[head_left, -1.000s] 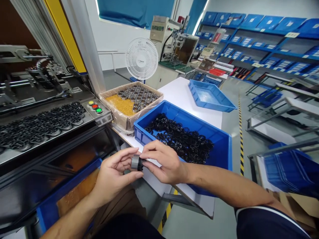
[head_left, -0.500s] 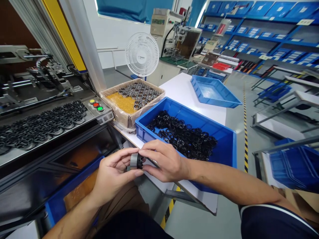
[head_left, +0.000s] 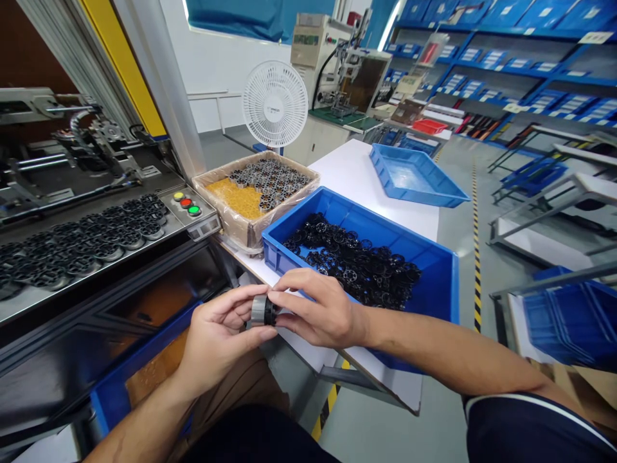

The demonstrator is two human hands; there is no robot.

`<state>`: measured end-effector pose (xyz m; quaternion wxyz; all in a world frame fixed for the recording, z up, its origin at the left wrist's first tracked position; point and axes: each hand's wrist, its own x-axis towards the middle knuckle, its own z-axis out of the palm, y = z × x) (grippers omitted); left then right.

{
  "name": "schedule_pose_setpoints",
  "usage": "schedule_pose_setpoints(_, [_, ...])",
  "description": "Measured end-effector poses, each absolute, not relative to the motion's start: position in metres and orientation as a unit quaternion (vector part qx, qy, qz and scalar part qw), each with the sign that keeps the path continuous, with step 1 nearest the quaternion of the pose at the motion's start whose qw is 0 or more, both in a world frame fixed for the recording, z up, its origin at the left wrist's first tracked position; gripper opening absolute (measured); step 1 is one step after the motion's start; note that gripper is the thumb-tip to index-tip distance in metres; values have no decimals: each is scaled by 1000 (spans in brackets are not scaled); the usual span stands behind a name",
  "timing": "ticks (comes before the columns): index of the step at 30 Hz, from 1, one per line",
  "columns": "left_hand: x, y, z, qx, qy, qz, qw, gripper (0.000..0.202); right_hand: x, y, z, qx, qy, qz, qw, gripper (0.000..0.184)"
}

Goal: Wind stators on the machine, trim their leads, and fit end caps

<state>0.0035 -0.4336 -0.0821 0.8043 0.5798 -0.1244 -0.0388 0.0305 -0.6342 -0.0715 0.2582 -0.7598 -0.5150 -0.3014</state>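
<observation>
My left hand (head_left: 219,337) pinches a grey metal ring (head_left: 259,311) between thumb and fingers. My right hand (head_left: 321,312) presses a black plastic wheel part (head_left: 270,313) against the ring's right side with closed fingertips. Both hands meet in front of the white table's near edge. Just behind them a blue bin (head_left: 436,270) holds a pile of black plastic wheel parts (head_left: 354,260). A cardboard box (head_left: 243,228) lined with plastic holds grey metal rings (head_left: 270,180) on yellow material.
A machine bed (head_left: 87,270) at left carries rows of assembled black parts (head_left: 81,244) beside a panel with yellow, red and green buttons (head_left: 186,204). A white fan (head_left: 274,104) and an empty blue tray (head_left: 414,177) stand farther back. Blue shelving lines the right wall.
The hands have stayed together on the ring and black part, with only slight finger shifts. The view has tilted a little.
</observation>
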Motion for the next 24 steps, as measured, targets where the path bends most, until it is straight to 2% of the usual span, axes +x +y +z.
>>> schedule_pose_setpoints(13, [4, -434, -82, 568, -137, -62, 809, 48, 32, -635, -69, -758, -516, -324, 233, 42])
schedule_pose_setpoints(18, [2, -433, -80, 561, -135, -67, 814, 48, 32, -635, -68, -752, -527, -328, 225, 32])
schedule_pose_setpoints(24, [2, -433, -80, 558, -137, -92, 813, 49, 31, -636, -66, -747, -531, -338, 214, 33])
